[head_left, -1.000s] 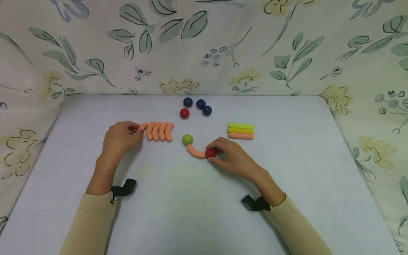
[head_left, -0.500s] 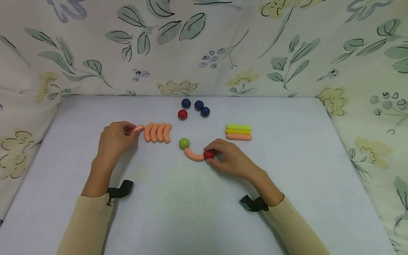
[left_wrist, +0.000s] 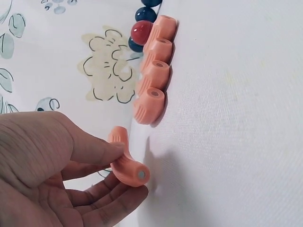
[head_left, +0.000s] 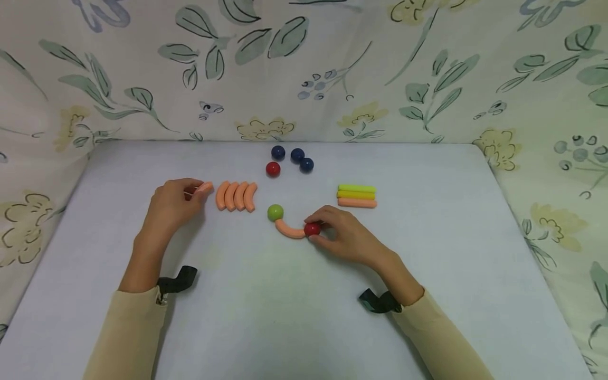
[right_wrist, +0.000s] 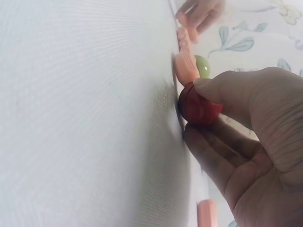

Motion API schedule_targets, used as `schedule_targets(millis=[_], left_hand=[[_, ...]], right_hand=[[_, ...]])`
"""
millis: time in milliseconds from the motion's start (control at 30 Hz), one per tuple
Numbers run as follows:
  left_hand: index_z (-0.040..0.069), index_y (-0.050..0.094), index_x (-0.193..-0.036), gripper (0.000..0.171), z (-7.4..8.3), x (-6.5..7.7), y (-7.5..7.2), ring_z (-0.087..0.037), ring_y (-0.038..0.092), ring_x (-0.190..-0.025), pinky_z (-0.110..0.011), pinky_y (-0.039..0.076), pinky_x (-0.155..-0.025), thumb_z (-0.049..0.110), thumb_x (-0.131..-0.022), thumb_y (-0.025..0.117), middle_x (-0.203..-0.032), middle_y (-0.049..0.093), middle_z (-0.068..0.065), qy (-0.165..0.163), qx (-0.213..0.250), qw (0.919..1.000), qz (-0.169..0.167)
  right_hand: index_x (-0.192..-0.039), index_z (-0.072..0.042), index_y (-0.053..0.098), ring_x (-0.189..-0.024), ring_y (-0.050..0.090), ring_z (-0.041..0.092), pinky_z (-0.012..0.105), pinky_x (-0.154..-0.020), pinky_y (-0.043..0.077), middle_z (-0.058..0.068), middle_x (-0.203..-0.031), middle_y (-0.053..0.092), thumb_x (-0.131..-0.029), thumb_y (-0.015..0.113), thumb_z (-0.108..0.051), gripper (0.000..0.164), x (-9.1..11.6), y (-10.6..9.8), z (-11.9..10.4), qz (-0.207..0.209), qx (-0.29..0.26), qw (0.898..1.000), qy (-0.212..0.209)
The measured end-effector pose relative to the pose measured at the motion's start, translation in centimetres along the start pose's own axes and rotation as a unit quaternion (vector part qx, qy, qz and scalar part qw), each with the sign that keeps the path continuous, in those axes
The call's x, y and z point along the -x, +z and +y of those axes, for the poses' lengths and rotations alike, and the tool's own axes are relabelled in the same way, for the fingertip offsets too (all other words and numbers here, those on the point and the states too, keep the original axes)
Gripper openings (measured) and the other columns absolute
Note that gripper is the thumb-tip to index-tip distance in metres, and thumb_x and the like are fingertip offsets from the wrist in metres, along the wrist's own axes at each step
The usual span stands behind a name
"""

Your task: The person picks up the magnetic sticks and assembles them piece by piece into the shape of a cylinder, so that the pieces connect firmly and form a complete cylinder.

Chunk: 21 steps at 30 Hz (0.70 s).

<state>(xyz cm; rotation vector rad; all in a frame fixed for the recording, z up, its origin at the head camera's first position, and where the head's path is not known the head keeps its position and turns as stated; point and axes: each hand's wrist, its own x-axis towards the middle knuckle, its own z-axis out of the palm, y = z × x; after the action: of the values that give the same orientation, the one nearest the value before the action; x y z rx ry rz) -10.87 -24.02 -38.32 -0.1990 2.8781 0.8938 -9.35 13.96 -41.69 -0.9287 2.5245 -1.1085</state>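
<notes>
My left hand (head_left: 172,208) pinches a curved orange magnetic stick (left_wrist: 129,171) between thumb and fingers, a grey magnet showing at its end. Just to its right, several similar curved orange sticks (head_left: 230,197) lie side by side in a row. With thumb and fingers, my right hand (head_left: 351,238) grips a red ball (head_left: 312,229) low on the table. That ball touches one end of another curved orange stick (head_left: 288,230), whose other end meets a green ball (head_left: 275,212). Part of the red ball is covered by my fingers.
Behind the joined pieces sit a second red ball (head_left: 273,169) and blue balls (head_left: 278,152). To the right lie straight sticks: yellow-green (head_left: 357,188), yellow (head_left: 357,195) and orange (head_left: 357,202). A floral cloth (head_left: 332,63) hangs behind the white table (head_left: 266,316).
My left hand has drawn its curved stick slightly left, apart from the row it was beside. The right hand stays on the red ball; the joined pieces look unchanged.
</notes>
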Motion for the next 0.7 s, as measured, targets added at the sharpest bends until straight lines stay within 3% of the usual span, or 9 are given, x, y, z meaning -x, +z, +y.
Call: schedule_targets(millis=[100, 267, 367, 567, 700], left_hand=[[0.000, 0.064, -0.141, 0.055, 0.0, -0.1, -0.1, -0.042, 0.065, -0.115, -0.045, 0.055, -0.077, 0.043, -0.108, 0.057, -0.129, 0.069, -0.027, -0.006, 0.011, 0.9999, -0.010], [-0.002, 0.056, -0.148, 0.063, 0.1, -0.4, -0.2, -0.044, 0.064, -0.124, -0.052, 0.057, -0.086, 0.048, -0.109, 0.052, -0.134, 0.066, -0.027, -0.013, 0.043, 0.9988, -0.022], [-0.001, 0.056, -0.148, 0.062, 0.3, -0.4, 0.0, -0.043, 0.065, -0.124, -0.052, 0.059, -0.087, 0.047, -0.109, 0.053, -0.136, 0.067, -0.026, 0.002, 0.054, 0.9985, -0.012], [0.006, 0.062, -0.146, 0.061, 1.3, -0.4, 0.2, -0.042, 0.068, -0.121, -0.034, 0.058, -0.076, 0.052, -0.106, 0.058, -0.137, 0.068, -0.023, 0.035, 0.081, 0.9961, -0.004], [0.010, 0.065, -0.144, 0.061, 3.0, -0.3, 0.6, -0.040, 0.069, -0.120, -0.038, 0.060, -0.081, 0.055, -0.103, 0.060, -0.136, 0.069, -0.020, 0.049, 0.099, 0.9937, -0.019]], right_hand=[[-0.126, -0.010, 0.073, -0.106, 0.068, 0.012, 0.033, -0.098, 0.061, 0.001, -0.118, 0.072, -0.096, 0.078, -0.011, 0.031, 0.0, 0.0, 0.0, -0.001, -0.001, 1.000, 0.000], [-0.127, -0.009, 0.073, -0.106, 0.068, 0.013, 0.034, -0.098, 0.061, 0.001, -0.119, 0.073, -0.095, 0.078, -0.010, 0.032, -0.1, -0.1, -0.1, -0.001, -0.007, 1.000, -0.001], [-0.127, -0.010, 0.073, -0.107, 0.068, 0.012, 0.034, -0.098, 0.061, 0.000, -0.119, 0.073, -0.096, 0.078, -0.011, 0.032, -0.1, -0.1, 0.0, -0.004, -0.005, 1.000, 0.000], [-0.127, -0.012, 0.073, -0.108, 0.068, 0.010, 0.033, -0.100, 0.060, -0.002, -0.120, 0.072, -0.096, 0.078, -0.013, 0.031, 0.1, -0.2, 0.2, -0.007, 0.007, 1.000, 0.003], [-0.127, -0.011, 0.072, -0.109, 0.069, 0.010, 0.032, -0.100, 0.060, -0.002, -0.121, 0.072, -0.096, 0.078, -0.011, 0.032, 0.0, -0.2, 0.4, -0.008, -0.004, 1.000, -0.006]])
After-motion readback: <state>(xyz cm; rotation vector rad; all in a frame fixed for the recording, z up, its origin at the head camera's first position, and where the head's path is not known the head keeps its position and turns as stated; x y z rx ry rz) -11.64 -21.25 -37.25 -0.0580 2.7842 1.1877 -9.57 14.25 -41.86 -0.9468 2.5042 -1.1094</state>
